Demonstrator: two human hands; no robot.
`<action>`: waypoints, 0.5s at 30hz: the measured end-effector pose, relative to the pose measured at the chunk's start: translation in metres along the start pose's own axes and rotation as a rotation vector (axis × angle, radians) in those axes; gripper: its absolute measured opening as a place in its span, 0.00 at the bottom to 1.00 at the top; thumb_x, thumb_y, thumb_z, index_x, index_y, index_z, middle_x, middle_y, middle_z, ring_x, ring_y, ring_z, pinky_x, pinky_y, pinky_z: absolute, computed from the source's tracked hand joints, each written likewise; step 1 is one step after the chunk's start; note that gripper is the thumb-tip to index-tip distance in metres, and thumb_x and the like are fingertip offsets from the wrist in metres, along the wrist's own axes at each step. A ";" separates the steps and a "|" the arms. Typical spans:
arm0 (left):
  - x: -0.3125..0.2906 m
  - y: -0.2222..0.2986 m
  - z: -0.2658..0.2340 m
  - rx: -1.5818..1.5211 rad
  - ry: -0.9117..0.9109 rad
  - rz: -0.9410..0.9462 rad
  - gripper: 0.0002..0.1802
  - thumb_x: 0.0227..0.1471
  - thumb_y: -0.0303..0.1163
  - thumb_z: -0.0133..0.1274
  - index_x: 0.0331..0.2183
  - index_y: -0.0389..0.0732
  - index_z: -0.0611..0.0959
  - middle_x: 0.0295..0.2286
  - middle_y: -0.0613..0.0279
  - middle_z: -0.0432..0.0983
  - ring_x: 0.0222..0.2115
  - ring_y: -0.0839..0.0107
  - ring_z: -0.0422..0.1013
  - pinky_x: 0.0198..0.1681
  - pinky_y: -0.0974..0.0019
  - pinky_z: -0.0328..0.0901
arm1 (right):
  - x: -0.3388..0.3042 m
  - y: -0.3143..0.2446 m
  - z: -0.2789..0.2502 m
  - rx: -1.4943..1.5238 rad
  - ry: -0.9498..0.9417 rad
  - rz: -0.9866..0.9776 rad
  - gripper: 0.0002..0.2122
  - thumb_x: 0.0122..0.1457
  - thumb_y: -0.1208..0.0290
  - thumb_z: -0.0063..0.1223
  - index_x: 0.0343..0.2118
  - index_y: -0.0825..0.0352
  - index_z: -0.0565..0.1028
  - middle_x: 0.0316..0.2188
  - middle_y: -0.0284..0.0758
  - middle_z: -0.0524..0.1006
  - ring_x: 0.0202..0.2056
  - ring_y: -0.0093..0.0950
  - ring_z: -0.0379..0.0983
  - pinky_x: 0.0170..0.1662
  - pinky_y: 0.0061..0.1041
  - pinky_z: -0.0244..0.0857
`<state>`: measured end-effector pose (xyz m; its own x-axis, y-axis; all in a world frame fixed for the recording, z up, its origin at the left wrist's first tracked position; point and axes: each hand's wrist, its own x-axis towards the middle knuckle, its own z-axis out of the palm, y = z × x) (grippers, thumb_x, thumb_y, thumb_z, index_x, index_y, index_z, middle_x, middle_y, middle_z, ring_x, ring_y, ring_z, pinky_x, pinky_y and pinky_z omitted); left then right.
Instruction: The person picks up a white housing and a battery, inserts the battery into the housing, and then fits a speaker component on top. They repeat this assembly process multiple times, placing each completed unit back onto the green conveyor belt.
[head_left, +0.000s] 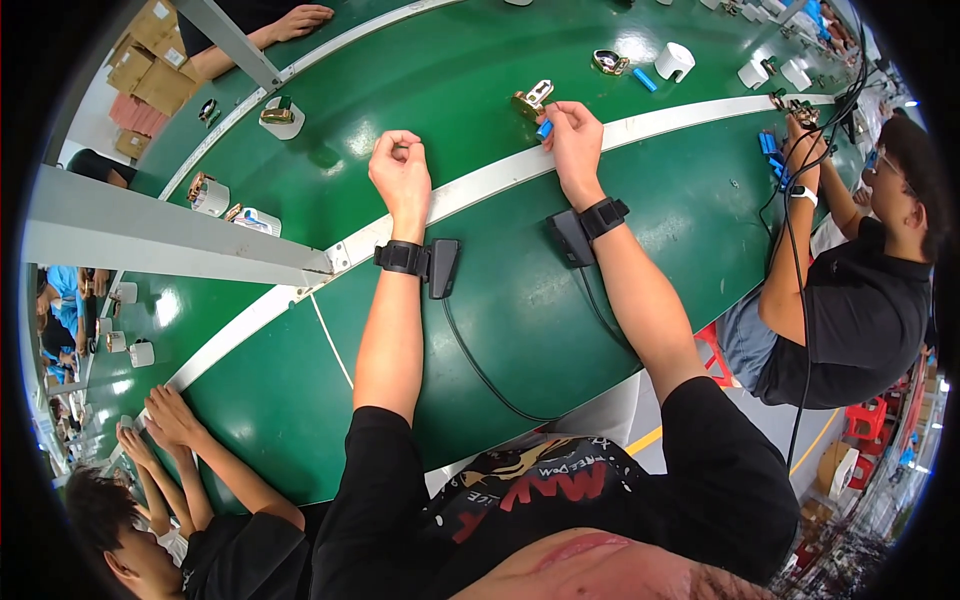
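Over the green belt, my right hand (577,150) pinches a small blue cylinder (544,129) between its fingertips. Just beyond those fingers lies a gold and silver part (534,98), round with a flat metal tongue; whether the hand touches it I cannot tell. My left hand (402,180) hovers to the left with its fingers curled in toward the thumb. Anything inside that curl is hidden. Both wrists wear black straps with a small box and a cable.
A white metal rail (490,178) separates the belt from the green bench (500,300). White cups (674,62), a loose blue cylinder (645,80) and a round metal part (609,62) sit on the belt. A grey post (180,235) crosses at left. Co-workers sit on both sides.
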<state>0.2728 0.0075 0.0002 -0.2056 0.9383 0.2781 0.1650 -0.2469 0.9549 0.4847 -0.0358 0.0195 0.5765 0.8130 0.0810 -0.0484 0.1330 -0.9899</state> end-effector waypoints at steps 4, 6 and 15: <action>0.001 -0.004 -0.002 0.019 -0.002 0.022 0.04 0.46 0.18 0.52 0.25 0.37 0.79 0.18 0.71 0.69 0.18 0.83 0.63 0.24 0.74 0.59 | 0.004 0.000 -0.005 0.130 -0.020 0.023 0.07 0.62 0.73 0.50 0.37 0.71 0.74 0.33 0.38 0.81 0.24 0.18 0.70 0.25 0.19 0.64; 0.001 -0.006 -0.003 0.010 -0.007 0.047 0.04 0.48 0.19 0.51 0.27 0.37 0.79 0.17 0.72 0.70 0.18 0.84 0.61 0.22 0.76 0.55 | 0.007 0.000 -0.008 0.365 0.021 0.008 0.08 0.63 0.73 0.49 0.41 0.70 0.72 0.42 0.39 0.79 0.31 0.19 0.70 0.32 0.21 0.65; 0.002 -0.007 -0.001 0.012 -0.029 0.041 0.04 0.48 0.19 0.50 0.26 0.37 0.78 0.16 0.73 0.68 0.17 0.85 0.60 0.22 0.75 0.53 | 0.039 -0.004 -0.052 0.633 0.184 -0.055 0.11 0.66 0.71 0.45 0.49 0.67 0.68 0.56 0.39 0.71 0.44 0.24 0.70 0.48 0.28 0.63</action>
<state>0.2701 0.0106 -0.0058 -0.1702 0.9342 0.3135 0.1841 -0.2824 0.9415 0.5497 -0.0346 0.0203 0.7192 0.6929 0.0524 -0.4527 0.5244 -0.7212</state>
